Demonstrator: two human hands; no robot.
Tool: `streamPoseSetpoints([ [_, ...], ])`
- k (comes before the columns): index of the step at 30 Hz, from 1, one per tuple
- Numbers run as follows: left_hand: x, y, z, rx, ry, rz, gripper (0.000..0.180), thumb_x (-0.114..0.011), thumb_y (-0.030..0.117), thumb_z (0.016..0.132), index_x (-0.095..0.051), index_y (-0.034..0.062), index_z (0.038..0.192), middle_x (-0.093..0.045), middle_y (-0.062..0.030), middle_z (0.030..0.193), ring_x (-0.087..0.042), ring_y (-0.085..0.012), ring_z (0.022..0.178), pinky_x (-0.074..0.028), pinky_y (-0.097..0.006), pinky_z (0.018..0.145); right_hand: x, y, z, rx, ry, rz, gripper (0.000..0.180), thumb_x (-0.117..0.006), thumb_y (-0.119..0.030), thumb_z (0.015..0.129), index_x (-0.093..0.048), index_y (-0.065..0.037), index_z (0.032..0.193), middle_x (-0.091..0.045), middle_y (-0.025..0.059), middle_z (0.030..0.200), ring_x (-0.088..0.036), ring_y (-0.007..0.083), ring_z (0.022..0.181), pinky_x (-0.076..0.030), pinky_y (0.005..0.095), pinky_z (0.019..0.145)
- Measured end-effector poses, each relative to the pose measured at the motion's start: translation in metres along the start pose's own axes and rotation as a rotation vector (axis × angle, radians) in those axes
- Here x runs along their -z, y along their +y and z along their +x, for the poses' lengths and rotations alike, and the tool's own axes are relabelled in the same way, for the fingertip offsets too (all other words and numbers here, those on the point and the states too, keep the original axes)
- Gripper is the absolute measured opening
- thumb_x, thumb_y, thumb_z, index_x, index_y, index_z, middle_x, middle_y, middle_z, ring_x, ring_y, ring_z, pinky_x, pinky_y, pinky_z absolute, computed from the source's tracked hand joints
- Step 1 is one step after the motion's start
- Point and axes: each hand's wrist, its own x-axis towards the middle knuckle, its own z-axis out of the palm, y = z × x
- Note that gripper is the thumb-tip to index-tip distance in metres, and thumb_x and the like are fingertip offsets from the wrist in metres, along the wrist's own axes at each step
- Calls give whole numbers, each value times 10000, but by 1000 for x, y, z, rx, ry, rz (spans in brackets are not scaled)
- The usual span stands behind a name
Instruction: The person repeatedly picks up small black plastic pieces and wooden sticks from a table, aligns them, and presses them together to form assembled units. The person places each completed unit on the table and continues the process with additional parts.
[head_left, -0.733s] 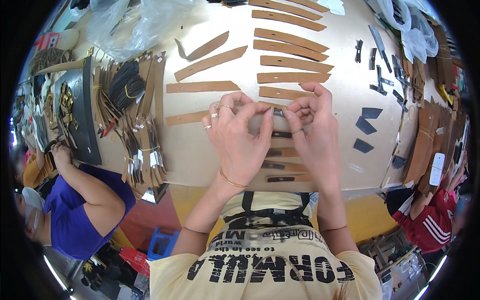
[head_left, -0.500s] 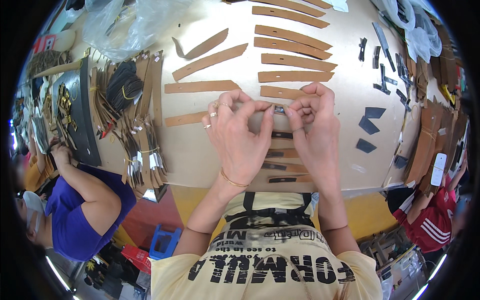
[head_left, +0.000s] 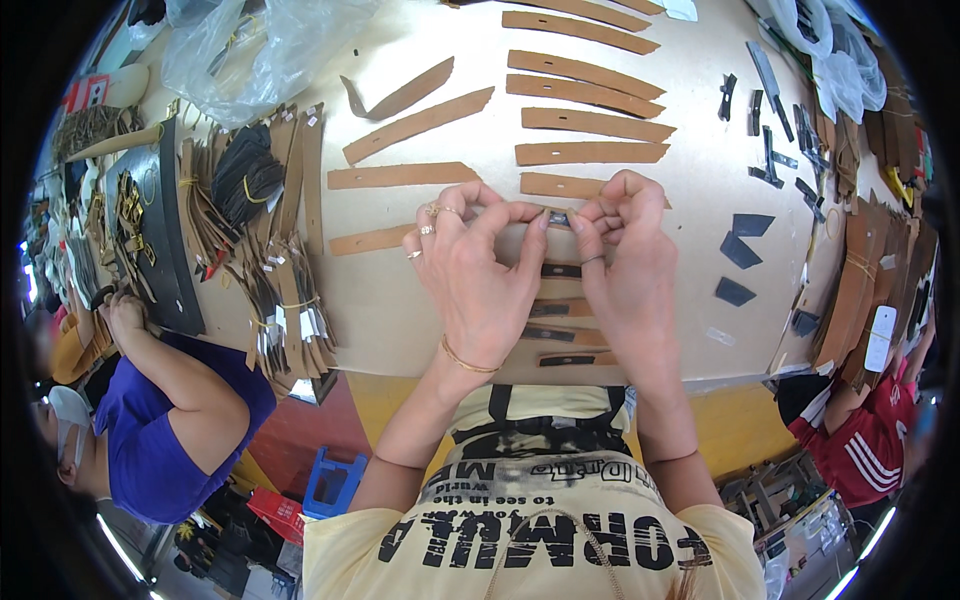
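My left hand [head_left: 478,268] and my right hand [head_left: 622,262] meet over the middle of the pale worktable [head_left: 400,300]. Their fingertips pinch a tan leather strap [head_left: 365,240] that runs left from under my left hand, with a small dark piece [head_left: 558,218] between the two hands. Below my hands lie more straps with dark patches [head_left: 560,271], partly hidden by my palms. Above them a column of plain tan slotted straps [head_left: 590,153] lies flat on the table.
Bundles of tan and black straps [head_left: 270,230] are stacked at the table's left. Loose dark patches [head_left: 738,250] and small dark parts lie at right beside more brown bundles [head_left: 865,280]. A clear plastic bag [head_left: 250,45] sits top left. One person in blue [head_left: 170,420] sits lower left, another in red [head_left: 860,440] lower right.
Both hands stay on the same strap. The fingertips have shifted slightly around the small dark piece between them.
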Motion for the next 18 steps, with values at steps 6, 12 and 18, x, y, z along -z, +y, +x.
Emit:
streamPoseSetpoints([
  [6,-4,-6,-10,-120,115,68,338,-738,136,778,-714,246,1097,-573,-4,1087,-521,-234,1022,-324,-395,883,-2,0,-2,37,-12,-74,198,-579,-8,918,-506,-10,1103,-608,160,883,-625,343,823,-505,432,713],
  [12,-3,-12,-24,-337,72,421,491,-683,57,737,-716,271,1178,-565,10,1244,-496,-229,1129,-310,-382,930,-6,8,-13,223,14,-370,210,-598,-112,930,-617,-108,1139,-591,154,1149,-581,323,1023,-461,423,815],
  [18,-1,-11,-25,-361,25,503,499,-668,66,751,-702,274,1203,-560,0,1256,-492,-245,1151,-299,-398,954,-6,25,-33,341,130,-789,328,-570,-424,956,-683,-283,1230,-409,134,1517,-381,331,1358,-267,505,1074],
])
